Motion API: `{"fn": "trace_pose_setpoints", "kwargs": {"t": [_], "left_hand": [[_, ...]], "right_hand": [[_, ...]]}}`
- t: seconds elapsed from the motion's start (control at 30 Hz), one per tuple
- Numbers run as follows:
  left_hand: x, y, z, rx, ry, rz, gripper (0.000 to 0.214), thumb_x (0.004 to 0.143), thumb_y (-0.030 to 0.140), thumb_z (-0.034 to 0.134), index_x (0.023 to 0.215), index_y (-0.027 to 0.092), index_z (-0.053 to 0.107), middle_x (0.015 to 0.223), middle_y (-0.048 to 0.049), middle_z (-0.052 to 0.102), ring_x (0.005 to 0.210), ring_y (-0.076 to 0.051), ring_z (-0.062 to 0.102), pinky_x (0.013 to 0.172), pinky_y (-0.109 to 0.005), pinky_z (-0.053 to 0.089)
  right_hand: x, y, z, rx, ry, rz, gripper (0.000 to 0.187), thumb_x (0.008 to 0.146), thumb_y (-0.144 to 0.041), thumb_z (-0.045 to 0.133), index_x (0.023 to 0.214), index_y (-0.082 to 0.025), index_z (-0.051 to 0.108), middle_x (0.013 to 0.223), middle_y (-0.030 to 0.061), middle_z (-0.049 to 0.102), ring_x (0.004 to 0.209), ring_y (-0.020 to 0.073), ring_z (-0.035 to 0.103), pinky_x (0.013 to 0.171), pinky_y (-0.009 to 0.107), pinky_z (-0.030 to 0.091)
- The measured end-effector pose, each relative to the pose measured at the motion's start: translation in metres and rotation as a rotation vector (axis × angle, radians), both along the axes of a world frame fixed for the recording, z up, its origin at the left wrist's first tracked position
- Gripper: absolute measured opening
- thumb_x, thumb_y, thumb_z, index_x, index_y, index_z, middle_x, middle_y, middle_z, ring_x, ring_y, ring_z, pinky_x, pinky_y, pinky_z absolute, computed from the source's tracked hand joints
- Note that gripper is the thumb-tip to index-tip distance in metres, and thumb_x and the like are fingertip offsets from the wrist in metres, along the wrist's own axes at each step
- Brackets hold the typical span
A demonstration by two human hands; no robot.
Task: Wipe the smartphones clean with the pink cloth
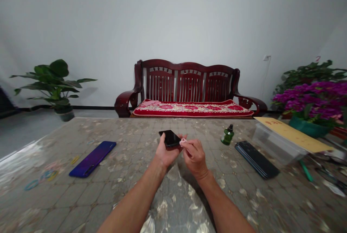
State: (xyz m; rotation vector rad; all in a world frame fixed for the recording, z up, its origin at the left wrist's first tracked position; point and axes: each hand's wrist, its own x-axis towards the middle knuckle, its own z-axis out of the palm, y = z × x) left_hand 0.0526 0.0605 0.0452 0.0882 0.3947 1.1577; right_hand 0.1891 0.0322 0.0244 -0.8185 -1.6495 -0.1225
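Above the table's middle, my left hand (166,155) is closed round a black smartphone (170,138), thumb on its near left edge and dark screen facing up. At the phone's right corner, my right hand (195,156) pinches a small pale pink loop (183,141), which looks like an elastic band. The fingers partly cover this loop, and I cannot tell if it goes round the phone. Several coloured bands (48,175) lie at the left, beside a purple-blue smartphone (92,159).
A small green bottle (227,135) with a black cap stands right of my hands. Nearby lie several stacked dark phones (256,160). Farther right are a clear plastic box (276,146) under a yellow sheet (290,133), a green pen-like stick (306,171) and purple flowers (311,99). Behind the table stands a wooden bench (189,81).
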Motion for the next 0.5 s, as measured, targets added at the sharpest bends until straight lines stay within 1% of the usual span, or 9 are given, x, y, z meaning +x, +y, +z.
{"fn": "trace_pose_setpoints", "kwargs": {"t": [0.07,0.1,0.13,0.2,0.27,0.33,0.4,0.43,0.5], "left_hand": [[-0.009,0.001,-0.001,0.018,0.065,-0.088,0.054,0.097,0.053,0.040,0.114,0.006,0.061,0.094,-0.0203,0.070,0.094,-0.033,0.071,0.081,-0.049,0.057],[-0.013,0.001,-0.003,0.026,0.105,-0.150,0.054,0.098,0.053,0.040,0.117,0.006,0.060,0.098,-0.0217,0.070,0.096,-0.034,0.071,0.082,-0.051,0.057],[-0.016,0.001,-0.005,0.032,0.148,-0.214,0.054,0.098,0.053,0.041,0.120,0.007,0.059,0.102,-0.0233,0.070,0.098,-0.035,0.070,0.082,-0.052,0.056],[-0.021,0.001,-0.012,0.044,0.228,-0.316,0.053,0.098,0.051,0.043,0.125,0.008,0.056,0.107,-0.0252,0.070,0.098,-0.036,0.071,0.079,-0.050,0.057],[-0.021,0.001,-0.021,0.057,0.289,-0.377,0.050,0.099,0.047,0.044,0.127,0.007,0.055,0.108,-0.0251,0.071,0.093,-0.035,0.073,0.074,-0.047,0.059],[-0.020,0.001,-0.030,0.064,0.333,-0.407,0.046,0.099,0.041,0.047,0.128,0.007,0.056,0.104,-0.0235,0.073,0.087,-0.034,0.074,0.069,-0.044,0.060],[-0.017,0.001,-0.039,0.058,0.364,-0.415,0.043,0.097,0.038,0.051,0.128,0.008,0.057,0.101,-0.0217,0.074,0.082,-0.032,0.075,0.069,-0.045,0.060],[-0.016,0.002,-0.043,0.054,0.372,-0.407,0.042,0.096,0.038,0.054,0.126,0.009,0.058,0.099,-0.0209,0.075,0.080,-0.032,0.075,0.069,-0.045,0.060],[-0.014,0.003,-0.050,0.060,0.363,-0.335,0.040,0.093,0.037,0.058,0.122,0.009,0.061,0.094,-0.0196,0.076,0.075,-0.031,0.075,0.071,-0.047,0.059]], "right_hand": [[0.011,0.009,-0.002,-0.084,0.189,-0.063,0.017,0.086,-0.018,0.058,0.090,-0.022,0.074,0.082,0.0044,0.064,0.080,0.0168,0.059,0.074,0.032,0.052],[0.014,0.014,-0.004,-0.149,0.324,-0.082,0.014,0.084,-0.023,0.061,0.088,-0.020,0.074,0.083,0.0045,0.064,0.080,0.0168,0.060,0.074,0.031,0.052],[0.016,0.019,-0.007,-0.232,0.481,-0.075,0.015,0.083,-0.028,0.064,0.087,-0.018,0.074,0.082,0.0044,0.065,0.078,0.0167,0.060,0.072,0.031,0.051],[0.014,0.027,-0.014,-0.430,0.812,0.021,0.026,0.076,-0.038,0.071,0.089,-0.015,0.072,0.078,0.0033,0.066,0.071,0.0153,0.060,0.066,0.029,0.051],[0.009,0.033,-0.021,-0.611,1.062,0.180,0.037,0.066,-0.042,0.079,0.090,-0.015,0.069,0.072,0.0012,0.067,0.061,0.0131,0.058,0.058,0.026,0.050],[0.005,0.036,-0.027,-0.728,1.187,0.326,0.043,0.058,-0.042,0.084,0.089,-0.017,0.068,0.069,-0.0002,0.067,0.057,0.0127,0.059,0.052,0.024,0.048],[0.003,0.039,-0.032,-0.772,1.244,0.414,0.046,0.053,-0.041,0.087,0.088,-0.018,0.067,0.070,-0.0002,0.069,0.058,0.0140,0.062,0.051,0.024,0.049],[0.002,0.040,-0.034,-0.782,1.264,0.433,0.047,0.051,-0.040,0.088,0.087,-0.018,0.067,0.071,0.0001,0.070,0.058,0.0147,0.063,0.051,0.024,0.050],[0.002,0.041,-0.037,-0.787,1.276,0.423,0.047,0.048,-0.039,0.089,0.084,-0.018,0.067,0.072,0.0007,0.071,0.059,0.0154,0.064,0.054,0.026,0.052]]}}
